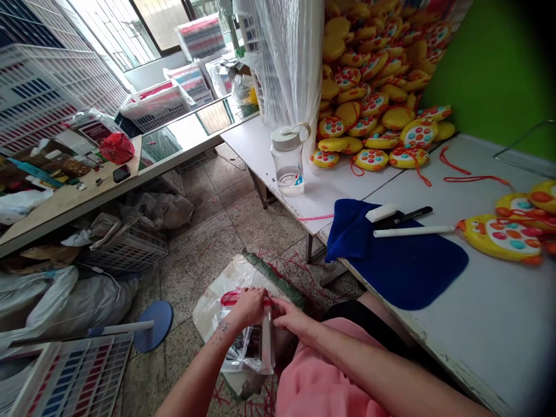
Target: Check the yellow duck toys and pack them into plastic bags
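Observation:
Low over the floor, beside my lap, both my hands meet at the top of a clear plastic bag point(252, 347). My left hand point(248, 306) is closed, pinching the bag's upper edge, where something red shows. My right hand point(290, 317) is closed too, its fingers pressed on the same edge from the right. Dark and red contents show through the bag, too blurred to name. A larger clear plastic bag point(217, 298) lies on the floor under it.
A white table point(478, 324) on my right holds a blue cloth point(403, 260), a white stick point(412, 231), a black pen point(410, 215), a water bottle point(287, 159) and several yellow duck toys point(499, 236). White crates point(125, 249) and a cluttered bench point(65, 200) stand left.

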The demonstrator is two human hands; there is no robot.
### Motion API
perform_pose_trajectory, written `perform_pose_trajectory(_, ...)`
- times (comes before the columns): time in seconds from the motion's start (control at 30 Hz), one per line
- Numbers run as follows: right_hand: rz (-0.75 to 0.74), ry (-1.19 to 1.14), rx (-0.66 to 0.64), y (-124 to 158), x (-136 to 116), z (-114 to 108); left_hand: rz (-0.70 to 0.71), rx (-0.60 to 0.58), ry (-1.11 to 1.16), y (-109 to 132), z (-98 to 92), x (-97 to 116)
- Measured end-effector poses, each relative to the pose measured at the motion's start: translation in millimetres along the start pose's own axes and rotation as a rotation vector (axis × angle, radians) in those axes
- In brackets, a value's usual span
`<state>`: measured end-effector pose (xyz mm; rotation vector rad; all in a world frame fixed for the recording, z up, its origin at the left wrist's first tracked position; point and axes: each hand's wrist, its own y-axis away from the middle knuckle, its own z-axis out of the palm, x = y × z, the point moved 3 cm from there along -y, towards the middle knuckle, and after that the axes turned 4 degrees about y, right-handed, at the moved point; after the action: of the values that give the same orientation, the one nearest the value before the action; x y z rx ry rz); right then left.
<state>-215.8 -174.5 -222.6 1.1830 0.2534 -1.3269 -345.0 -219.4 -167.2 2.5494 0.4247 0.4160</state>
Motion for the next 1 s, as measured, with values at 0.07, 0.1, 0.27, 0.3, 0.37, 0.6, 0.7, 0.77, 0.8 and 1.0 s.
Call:
perform_pose_trajectory(0.07,0.003,0.028,0.001,-0.7,2.1,-0.6,-0.003,-0.001,0.045,-0.3,-1.5,0.8)
perform_pose_trajectory(0.1,0.005,0.043,0.007,-1.1,2.8,-1.3,0.002,-0.001,0.073,-0.2,-2.2,0.9)
perform_pose_trajectory(0.27,0.042,0.118,0.027,-2.8,4.3,-3.9,0.042,0.014,0.218,2.0,-2.3,-3.0)
perform_pose_trajectory(0.3,0.060,0.135,0.027,-3.5,4.8,-3.8,0.050,0.018,0.241,2.3,-1.5,-4.0)
perform_pose_trajectory(0.37,0.102,0.179,0.031,-5.7,6.6,-3.0,0.065,0.029,0.280,2.6,0.7,-5.6)
perform_pose_trajectory(0.6,0.150,0.374,0.087,-11.8,12.3,3.7,0.081,0.071,0.405,0.9,7.0,-8.6)
perform_pose_trajectory(0.7,0.155,0.432,0.071,-7.9,8.1,6.0,0.081,0.072,0.467,0.2,8.0,-10.3)
perform_pose_trajectory(0.77,0.148,0.469,0.044,-4.5,3.7,7.7,0.082,0.069,0.508,0.0,8.6,-11.1)
perform_pose_trajectory(0.8,0.146,0.486,0.030,-3.3,1.8,8.9,0.083,0.067,0.525,-0.1,9.1,-11.2)
perform_pose_trajectory(1.0,0.141,0.559,0.062,-12.4,3.9,18.0,0.101,0.047,0.557,0.3,12.9,-5.7)
